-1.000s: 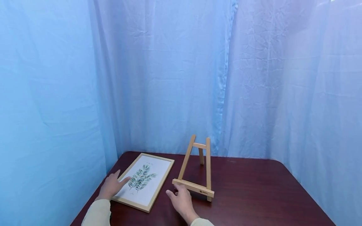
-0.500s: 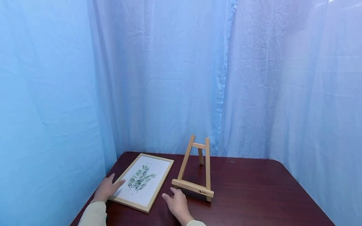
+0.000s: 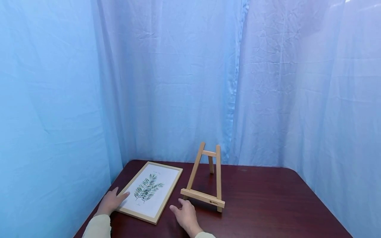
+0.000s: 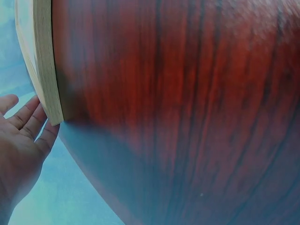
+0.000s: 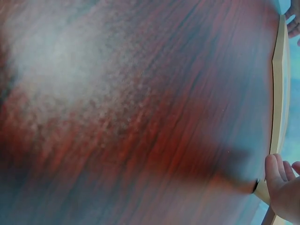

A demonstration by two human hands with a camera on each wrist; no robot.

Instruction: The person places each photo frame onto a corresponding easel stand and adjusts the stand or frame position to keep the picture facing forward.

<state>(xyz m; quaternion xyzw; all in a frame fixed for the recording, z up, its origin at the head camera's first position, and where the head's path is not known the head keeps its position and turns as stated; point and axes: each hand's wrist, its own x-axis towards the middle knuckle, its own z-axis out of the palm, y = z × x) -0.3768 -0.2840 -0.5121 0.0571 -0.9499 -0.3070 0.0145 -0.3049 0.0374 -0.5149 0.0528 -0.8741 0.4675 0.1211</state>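
The left hand [image 3: 110, 201], loosely spread and ungripping, was at the outer edge of the picture frame [image 3: 150, 195]; contact was hard to judge. The right hand [image 3: 186, 214], relaxed and holding nothing, was near the tabletop easel [image 3: 203, 195], propped by its rear leg [image 3: 211, 165]. The pale-wood frame lay flat on the table [image 3: 262, 201] beside it, green fronds [image 3: 146, 189] facing up.

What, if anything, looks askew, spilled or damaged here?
Nothing stands out: the framed print lies face up on the table, and the easel stands beside it. Both sit slightly turned, but no spill or damage shows.
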